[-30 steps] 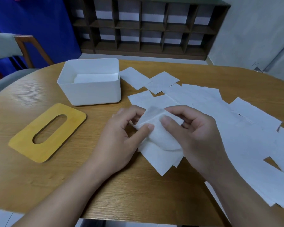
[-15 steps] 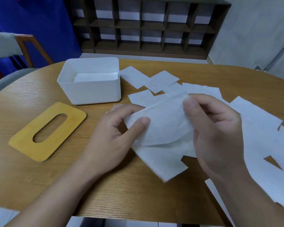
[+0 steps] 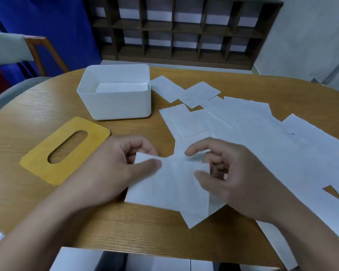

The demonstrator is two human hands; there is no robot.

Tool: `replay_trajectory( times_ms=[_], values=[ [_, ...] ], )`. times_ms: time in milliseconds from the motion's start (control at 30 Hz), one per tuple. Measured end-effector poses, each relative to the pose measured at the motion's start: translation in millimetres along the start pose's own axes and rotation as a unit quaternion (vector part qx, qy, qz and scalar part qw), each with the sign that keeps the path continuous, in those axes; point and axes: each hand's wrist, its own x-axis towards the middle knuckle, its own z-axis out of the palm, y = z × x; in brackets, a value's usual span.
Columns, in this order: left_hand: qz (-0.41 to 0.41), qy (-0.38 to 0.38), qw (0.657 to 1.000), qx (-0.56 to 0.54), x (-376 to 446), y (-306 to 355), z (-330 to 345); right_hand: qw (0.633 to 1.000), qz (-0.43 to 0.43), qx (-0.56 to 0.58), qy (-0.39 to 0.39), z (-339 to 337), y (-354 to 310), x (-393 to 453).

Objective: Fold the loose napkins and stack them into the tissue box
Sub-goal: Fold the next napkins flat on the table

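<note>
left hand [image 3: 114, 169]: thumb and fingers pinch napkin [image 3: 170, 184] at its left top corner | right hand [image 3: 229, 173]: curled, pinches right edge | napkin: long axis left-right, near front table [image 3: 27, 114] edge | box [image 3: 114, 94]: far-left, left hand nearer

One white box [image 3: 114, 103], far left, with one stack of folded napkins [image 3: 121, 87] inside. One yellow lid [image 3: 65, 150], near left, with one slot. Two hands: left hand [image 3: 114, 169], right hand [image 3: 233, 177], both on one napkin [image 3: 170, 184]. Loose napkins [image 3: 262, 130] spread right, overlapping, exact count unclear, at least eight. One table [image 3: 27, 114]. One chair [image 3: 41, 53] far left. One shelf [image 3: 180, 28].
</note>
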Motion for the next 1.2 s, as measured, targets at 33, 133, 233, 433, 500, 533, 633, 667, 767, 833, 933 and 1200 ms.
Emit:
replay_trajectory(
  times_ms=[33, 133, 233, 433, 500, 533, 633, 667, 767, 833, 933, 1200],
  values=[
    [-0.007, -0.021, 1.0, 0.019, -3.1, -2.0, -2.3, 1.0, 0.009, -0.013, -0.024, 1.5, 0.3, -1.0],
    [-0.022, -0.066, 0.983, 0.168, -10.0, -5.0, -7.8, 0.996, 0.029, -0.069, -0.052, 8.7, 2.5, -1.9],
    [-0.027, -0.065, 0.965, 0.253, -12.3, -4.8, -10.4, 0.99, 0.039, -0.133, 0.018, 10.9, 10.7, 2.5],
    [0.061, -0.034, 0.945, 0.318, -4.9, -4.7, -6.3, 0.968, 0.044, -0.203, 0.138, 16.8, 18.8, 8.5],
    [0.085, -0.001, 0.947, 0.31, 0.9, -6.7, 1.1, 0.967, 0.064, -0.219, 0.116, 23.6, 16.9, 8.6],
    [0.09, 0.018, 0.95, 0.3, 4.1, -7.6, 5.6, 0.967, 0.073, -0.219, 0.107, 26.3, 16.5, 8.6],
    [0.084, 0.048, 0.958, 0.27, 12.7, -10.1, 22.1, 0.972, 0.073, -0.199, 0.097, 30.1, 17.6, 9.5],
    [0.085, 0.044, 0.955, 0.28, 14.9, -11.2, 27.9, 0.975, 0.072, -0.19, 0.096, 30.7, 18.3, 10.2],
    [0.091, 0.033, 0.944, 0.315, 18.1, -10.3, 42.4, 0.98, 0.07, -0.165, 0.093, 31.5, 20.9, 12.1],
    [0.099, 0.033, 0.945, 0.311, 20.4, -7.4, 47.5, 0.983, 0.059, -0.151, 0.091, 32.0, 22.0, 11.8],
    [0.107, 0.047, 0.953, 0.279, 25.9, -4.9, 50.0, 0.986, 0.035, -0.132, 0.094, 32.2, 21.5, 9.8],
    [0.114, 0.111, 0.987, 0.029, 32.0, 3.5, 46.1, 0.98, 0.003, -0.026, 0.195, 19.9, 14.7, 8.9]
  ],
)
